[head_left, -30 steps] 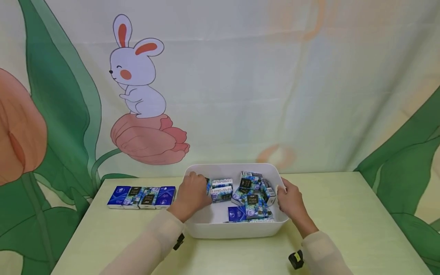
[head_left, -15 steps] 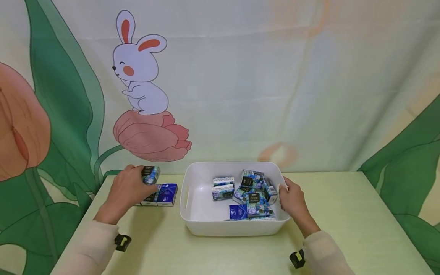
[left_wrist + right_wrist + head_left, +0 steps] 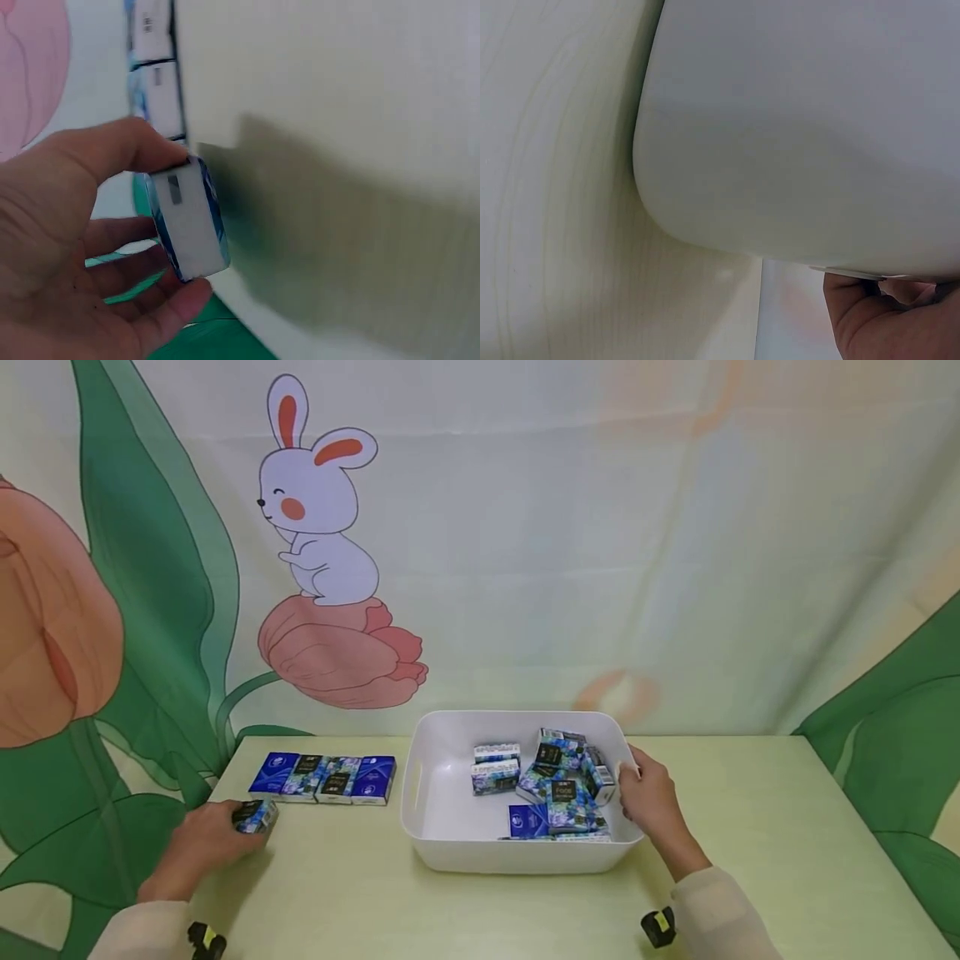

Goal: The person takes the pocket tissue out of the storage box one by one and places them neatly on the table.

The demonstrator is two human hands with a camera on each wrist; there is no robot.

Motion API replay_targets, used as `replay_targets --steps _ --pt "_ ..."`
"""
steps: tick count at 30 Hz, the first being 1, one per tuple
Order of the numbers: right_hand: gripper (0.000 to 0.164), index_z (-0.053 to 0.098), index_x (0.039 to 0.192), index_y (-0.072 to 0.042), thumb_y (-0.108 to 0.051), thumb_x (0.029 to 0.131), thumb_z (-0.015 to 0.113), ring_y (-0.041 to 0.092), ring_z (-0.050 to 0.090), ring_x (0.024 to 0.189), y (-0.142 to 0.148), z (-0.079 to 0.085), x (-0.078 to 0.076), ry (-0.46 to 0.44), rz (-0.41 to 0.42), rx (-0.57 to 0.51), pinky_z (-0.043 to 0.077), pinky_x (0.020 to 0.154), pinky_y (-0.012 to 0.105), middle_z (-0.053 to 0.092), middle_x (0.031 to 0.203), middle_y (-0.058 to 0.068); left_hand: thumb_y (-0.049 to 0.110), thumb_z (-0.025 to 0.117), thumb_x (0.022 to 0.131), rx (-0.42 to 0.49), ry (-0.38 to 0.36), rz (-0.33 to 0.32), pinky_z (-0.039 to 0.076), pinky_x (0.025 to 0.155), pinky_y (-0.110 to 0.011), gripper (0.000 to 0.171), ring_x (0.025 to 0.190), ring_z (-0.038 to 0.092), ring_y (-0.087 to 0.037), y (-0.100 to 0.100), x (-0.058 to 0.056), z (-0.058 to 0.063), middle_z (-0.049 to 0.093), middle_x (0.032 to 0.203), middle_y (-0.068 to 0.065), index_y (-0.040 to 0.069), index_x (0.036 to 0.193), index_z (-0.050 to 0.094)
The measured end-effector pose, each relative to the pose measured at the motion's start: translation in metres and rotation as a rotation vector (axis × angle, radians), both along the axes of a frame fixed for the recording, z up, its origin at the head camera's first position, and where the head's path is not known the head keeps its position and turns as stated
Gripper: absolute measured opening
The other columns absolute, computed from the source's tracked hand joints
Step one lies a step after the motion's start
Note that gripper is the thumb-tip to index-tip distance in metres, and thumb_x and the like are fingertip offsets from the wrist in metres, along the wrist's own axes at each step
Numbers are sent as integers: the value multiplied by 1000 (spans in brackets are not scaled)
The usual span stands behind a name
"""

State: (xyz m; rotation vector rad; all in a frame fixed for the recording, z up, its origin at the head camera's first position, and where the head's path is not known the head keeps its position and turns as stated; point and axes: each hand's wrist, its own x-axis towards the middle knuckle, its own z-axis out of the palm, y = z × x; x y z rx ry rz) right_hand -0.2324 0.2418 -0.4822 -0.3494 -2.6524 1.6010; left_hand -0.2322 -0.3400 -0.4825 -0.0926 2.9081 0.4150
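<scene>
My left hand (image 3: pixel 197 843) holds a blue floral pocket tissue pack (image 3: pixel 257 817) near the left edge of the table, just in front of a row. In the left wrist view the thumb and fingertips pinch that pack by its ends, its pale side facing the camera. The row has blue packs at both ends, one of them a plain blue pack (image 3: pixel 372 779), and floral packs (image 3: pixel 337 777) between. My right hand (image 3: pixel 651 795) grips the right end of a white plastic bin (image 3: pixel 525 857); in the right wrist view its fingers (image 3: pixel 847 296) curl in at the handle.
Inside the bin several tissue packs lie jumbled at the right, including a blue one (image 3: pixel 528 821); two floral packs (image 3: pixel 495 777) stand on edge near the middle. A printed curtain (image 3: pixel 510 568) hangs behind the pale green table (image 3: pixel 375 910).
My left hand has come out of the bin with a floral tissue pack, passed over the row, and come down at its front left. My right hand has stayed on the bin.
</scene>
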Motion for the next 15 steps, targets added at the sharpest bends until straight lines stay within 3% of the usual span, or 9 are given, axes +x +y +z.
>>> replay_targets --steps 4,8,11,15 --pt "49 43 152 -3 -17 104 42 16 50 50 2 1 0 3 -3 -5 46 49 32 55 67 8 30 78 80 -13 28 6 48 83 -61 80 101 56 -51 3 -2 -14 54 118 -41 -22 132 46" --pt "50 43 152 -3 -16 104 42 16 50 50 2 0 1 -7 0 -22 46 49 31 55 66 8 28 78 83 -34 125 26 45 90 -64 80 108 54 -57 16 -2 -15 53 123 -43 -24 134 44" --pt "49 43 151 -2 -15 103 42 16 50 50 1 0 1 1 1 -24 46 49 31 55 65 8 30 75 87 -17 226 8 42 92 -68 76 113 49 -61 34 -1 -5 51 126 -44 -21 134 46" --pt "49 43 152 -3 -16 104 42 16 50 50 0 1 0 -3 0 -20 46 49 31 55 67 9 30 72 91 41 346 -68 41 93 -70 65 116 47 -61 70 -2 21 52 129 -40 -13 136 52"
